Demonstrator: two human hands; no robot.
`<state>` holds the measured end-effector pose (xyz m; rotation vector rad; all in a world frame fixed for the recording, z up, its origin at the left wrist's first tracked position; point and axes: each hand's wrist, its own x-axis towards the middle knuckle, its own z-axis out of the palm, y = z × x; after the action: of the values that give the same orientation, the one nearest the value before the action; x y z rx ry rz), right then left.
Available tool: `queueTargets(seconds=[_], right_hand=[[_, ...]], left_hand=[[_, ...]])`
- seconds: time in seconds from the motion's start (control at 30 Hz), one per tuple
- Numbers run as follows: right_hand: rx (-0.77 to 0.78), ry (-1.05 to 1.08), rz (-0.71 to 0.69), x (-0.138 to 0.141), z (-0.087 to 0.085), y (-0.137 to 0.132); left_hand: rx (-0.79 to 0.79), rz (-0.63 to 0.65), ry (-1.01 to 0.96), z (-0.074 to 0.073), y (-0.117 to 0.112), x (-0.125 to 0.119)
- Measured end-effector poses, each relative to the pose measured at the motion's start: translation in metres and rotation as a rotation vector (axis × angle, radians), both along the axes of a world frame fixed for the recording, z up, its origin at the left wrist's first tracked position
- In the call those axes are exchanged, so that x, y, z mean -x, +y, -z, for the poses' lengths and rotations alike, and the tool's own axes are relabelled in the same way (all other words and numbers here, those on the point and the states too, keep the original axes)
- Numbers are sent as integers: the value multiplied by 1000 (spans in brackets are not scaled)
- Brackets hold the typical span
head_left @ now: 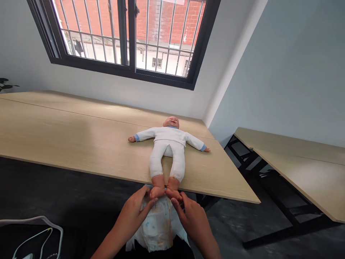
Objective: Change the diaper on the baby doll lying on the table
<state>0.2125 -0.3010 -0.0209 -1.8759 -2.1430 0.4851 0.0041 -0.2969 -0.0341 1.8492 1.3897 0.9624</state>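
Observation:
A baby doll (pixel 169 144) in a white top and white trousers with blue cuffs lies on its back on the table (pixel 81 133). Its arms are spread, and its bare feet stick out past the front edge. My left hand (pixel 137 205) has thumb and fingers closed around the foot on the left. On the other foot, my right hand (pixel 190 210) grips the toe end between thumb and fingers. Below the feet, between my forearms, a white diaper (pixel 155 226) with brownish stains and small blue marks rests over my lap. The feet and hands hide its upper edge.
A second wooden table (pixel 304 162) on a black metal frame (pixel 288 219) stands at the right. Behind the doll is a barred window (pixel 129 39). A grey-edged item with thin cords (pixel 35 230) lies at lower left. Plant leaves (pixel 7 85) show at far left.

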Motion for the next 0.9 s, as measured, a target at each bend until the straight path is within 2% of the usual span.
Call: queueTargets(seconds=[0.13, 0.27, 0.37, 0.47, 0.6, 0.67, 0.77, 0.9], right_hand=[[31, -15, -14, -3, -2, 1], [129, 66, -5, -7, -3, 2], [191, 66, -114, -5, -2, 2], [256, 88, -240, -3, 5, 0], [313, 143, -309, -2, 29, -5], [320, 190, -377, -1, 46, -7], [314, 218, -441, 6, 72, -10], [158, 133, -437, 17, 95, -11]], left_hand=[[43, 14, 115, 0, 1, -1], [30, 12, 222, 1, 2, 1], [26, 49, 271, 1, 2, 2], [35, 177, 272, 2, 2, 4], [124, 425, 321, 7, -2, 13], [204, 489, 344, 11, -7, 19], [262, 496, 332, 18, -13, 26], [225, 450, 348, 28, -14, 30]])
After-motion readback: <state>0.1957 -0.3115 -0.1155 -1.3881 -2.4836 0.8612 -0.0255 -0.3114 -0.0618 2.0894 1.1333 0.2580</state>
